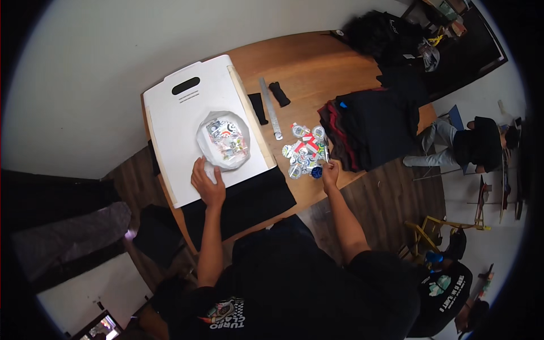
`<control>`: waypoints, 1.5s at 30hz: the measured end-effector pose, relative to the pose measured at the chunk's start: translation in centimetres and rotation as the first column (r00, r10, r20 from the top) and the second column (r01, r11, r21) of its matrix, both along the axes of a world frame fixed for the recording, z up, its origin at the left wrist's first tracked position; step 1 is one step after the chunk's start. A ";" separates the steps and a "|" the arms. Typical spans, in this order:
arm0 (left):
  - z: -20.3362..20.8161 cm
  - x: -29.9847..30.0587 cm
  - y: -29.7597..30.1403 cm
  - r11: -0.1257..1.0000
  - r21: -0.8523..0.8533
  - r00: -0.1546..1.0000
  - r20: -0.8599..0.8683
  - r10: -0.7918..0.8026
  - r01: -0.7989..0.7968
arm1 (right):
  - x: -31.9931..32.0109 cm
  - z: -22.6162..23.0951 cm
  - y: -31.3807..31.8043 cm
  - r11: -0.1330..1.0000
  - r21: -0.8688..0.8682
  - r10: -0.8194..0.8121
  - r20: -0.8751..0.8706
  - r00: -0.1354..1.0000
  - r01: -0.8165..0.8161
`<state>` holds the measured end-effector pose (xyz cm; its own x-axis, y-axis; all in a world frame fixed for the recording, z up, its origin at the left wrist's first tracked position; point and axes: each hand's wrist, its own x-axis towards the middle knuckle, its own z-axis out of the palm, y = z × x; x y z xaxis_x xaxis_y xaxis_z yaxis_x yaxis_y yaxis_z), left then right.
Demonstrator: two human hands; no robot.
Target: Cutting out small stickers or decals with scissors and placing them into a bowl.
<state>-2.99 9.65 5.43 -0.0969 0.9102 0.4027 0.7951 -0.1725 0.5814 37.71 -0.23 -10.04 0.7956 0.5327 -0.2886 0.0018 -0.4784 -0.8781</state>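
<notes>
A white plastic bag with small colourful printed pieces in it sits on a large white board that has a black handle slot. My left hand is at the bag's near edge, fingers apart and resting on or just above the board. To the right, a loose heap of small printed pieces, some round, some red and white, lies on the wooden table. My right hand is at the heap's right side, fingers pinched around a thin, slender thing too small to name.
Folded dark and red garments are stacked at the right. Beyond the heap lie a metal ruler and a rolled black cloth. Black fabric stretches under the board's near edge. A seated person is at the far right, another person at lower right.
</notes>
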 end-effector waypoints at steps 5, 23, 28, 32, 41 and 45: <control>-1.9 -2.2 -0.3 0.992 0.001 0.991 0.041 0.130 -0.130 | -0.5 2.1 3.0 0.966 -0.215 0.215 0.367 0.905 -0.142; -1.7 -1.1 0.4 0.963 -0.017 0.963 -0.034 0.269 -0.270 | 1.6 -2.4 0.9 0.984 0.107 0.127 0.152 0.980 -0.144; -1.8 -1.6 -0.1 0.950 -0.032 0.950 -0.047 0.308 -0.309 | -2.4 5.2 1.7 0.958 0.185 0.228 -0.020 0.974 -0.220; -1.4 -1.0 0.4 0.958 -0.022 0.958 -0.038 0.284 -0.285 | -1.6 3.6 2.7 0.911 0.125 0.324 0.375 0.869 -0.394; -1.5 -0.5 0.5 0.959 -0.001 0.957 -0.050 0.284 -0.285 | -3.9 -0.1 2.2 0.924 -0.375 0.103 0.445 0.890 0.080; -1.8 -1.0 0.3 0.953 -0.008 0.952 -0.064 0.301 -0.302 | -5.0 1.9 2.4 0.916 -0.390 -0.001 0.220 0.975 0.089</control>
